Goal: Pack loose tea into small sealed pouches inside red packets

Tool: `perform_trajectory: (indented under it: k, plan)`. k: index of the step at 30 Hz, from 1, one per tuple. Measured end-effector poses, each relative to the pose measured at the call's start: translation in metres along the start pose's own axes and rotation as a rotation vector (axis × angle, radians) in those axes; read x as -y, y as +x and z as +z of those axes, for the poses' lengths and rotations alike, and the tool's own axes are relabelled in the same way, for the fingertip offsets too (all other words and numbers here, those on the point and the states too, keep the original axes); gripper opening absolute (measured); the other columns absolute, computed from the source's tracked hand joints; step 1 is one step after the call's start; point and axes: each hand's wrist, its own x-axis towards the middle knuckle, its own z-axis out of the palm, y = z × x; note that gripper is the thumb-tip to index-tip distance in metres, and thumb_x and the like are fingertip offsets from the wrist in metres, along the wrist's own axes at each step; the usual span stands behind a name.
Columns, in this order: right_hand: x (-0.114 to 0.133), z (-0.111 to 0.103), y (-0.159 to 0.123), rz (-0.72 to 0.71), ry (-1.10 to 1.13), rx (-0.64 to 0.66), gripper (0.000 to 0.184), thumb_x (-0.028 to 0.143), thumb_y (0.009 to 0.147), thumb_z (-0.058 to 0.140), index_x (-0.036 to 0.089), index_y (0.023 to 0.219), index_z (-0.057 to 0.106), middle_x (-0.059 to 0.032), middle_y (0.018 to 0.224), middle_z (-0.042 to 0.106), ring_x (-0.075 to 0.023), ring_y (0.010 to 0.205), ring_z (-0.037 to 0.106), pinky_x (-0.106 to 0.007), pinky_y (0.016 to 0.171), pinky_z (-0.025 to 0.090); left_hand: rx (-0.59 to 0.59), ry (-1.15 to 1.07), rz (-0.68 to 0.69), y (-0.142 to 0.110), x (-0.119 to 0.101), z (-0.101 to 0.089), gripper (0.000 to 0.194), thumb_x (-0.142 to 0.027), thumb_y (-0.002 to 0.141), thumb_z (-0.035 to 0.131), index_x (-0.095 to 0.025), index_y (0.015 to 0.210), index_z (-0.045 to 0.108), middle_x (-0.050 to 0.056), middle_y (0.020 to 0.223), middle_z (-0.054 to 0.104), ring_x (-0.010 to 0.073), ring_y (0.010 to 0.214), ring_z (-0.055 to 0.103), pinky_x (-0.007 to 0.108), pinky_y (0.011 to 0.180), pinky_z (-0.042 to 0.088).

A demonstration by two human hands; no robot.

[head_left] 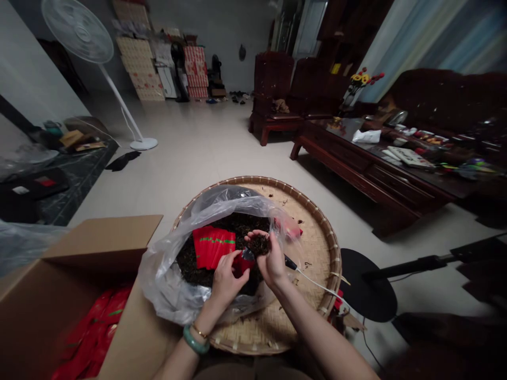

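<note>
My left hand [226,277] pinches a small red packet [241,265], whose opening faces right, toward my other palm. My right hand [274,265] is cupped palm up around a small heap of dark dried tea leaves [259,245], just beside the packet. Both hands are over a large clear plastic bag [158,282] holding more loose dark leaves [190,274]. On those leaves lies a fanned row of flat red packets [213,247] with green marks. Under the bag is a round woven bamboo tray [317,214]. A black-handled tool [290,262] with a white cord lies partly hidden behind my right hand.
At lower left, an open cardboard box [130,332] contains many red packets [99,322]. A black round stand base [368,287] is right of the tray. Farther off stand a white fan [119,95], a dark wooden table [356,174] and stacked cartons [196,71].
</note>
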Motion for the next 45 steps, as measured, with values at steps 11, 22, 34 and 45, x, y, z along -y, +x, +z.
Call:
perform_trajectory:
  k: [11, 22, 34, 45]
  plan:
    - [-0.01, -0.01, -0.007, -0.063, -0.43, 0.09, 0.054, 0.064, 0.082, 0.039, 0.02, 0.092, 0.069, -0.0038, 0.093, 0.069, -0.0208, 0.095, 0.058, -0.036, 0.092, 0.04, -0.001, -0.029, -0.042, -0.002, 0.004, 0.003, 0.042, -0.019, 0.068, 0.063, -0.019, 0.108, 0.053, 0.007, 0.094, 0.063, 0.0207, 0.082, 0.061, 0.03, 0.062, 0.054]
    - [-0.012, -0.023, -0.012, 0.138, -0.475, 0.219, 0.057, 0.065, 0.076, 0.049, 0.021, 0.107, 0.066, -0.0067, 0.118, 0.063, -0.0215, 0.119, 0.049, -0.04, 0.111, 0.019, 0.028, -0.116, -0.106, -0.007, 0.01, 0.005, 0.047, -0.02, 0.067, 0.063, -0.02, 0.112, 0.05, 0.008, 0.102, 0.06, 0.0168, 0.076, 0.061, 0.029, 0.062, 0.054]
    - [-0.019, -0.021, -0.015, 0.087, -0.458, 0.381, 0.057, 0.061, 0.081, 0.046, 0.026, 0.126, 0.05, -0.0035, 0.137, 0.046, -0.0158, 0.127, 0.04, -0.036, 0.112, 0.018, 0.094, 0.048, -0.053, -0.001, 0.005, 0.005, 0.043, -0.025, 0.063, 0.069, -0.016, 0.102, 0.052, 0.009, 0.091, 0.061, 0.0269, 0.088, 0.058, 0.041, 0.075, 0.05]
    - [-0.005, -0.033, -0.025, -0.059, -0.828, 0.374, 0.034, 0.031, 0.075, 0.065, 0.027, 0.108, 0.065, -0.0046, 0.125, 0.055, -0.0229, 0.12, 0.045, -0.042, 0.108, 0.025, 0.079, 0.005, -0.02, -0.002, 0.012, 0.005, 0.042, -0.018, 0.062, 0.065, -0.017, 0.103, 0.054, 0.009, 0.1, 0.06, 0.0259, 0.092, 0.057, 0.043, 0.081, 0.048]
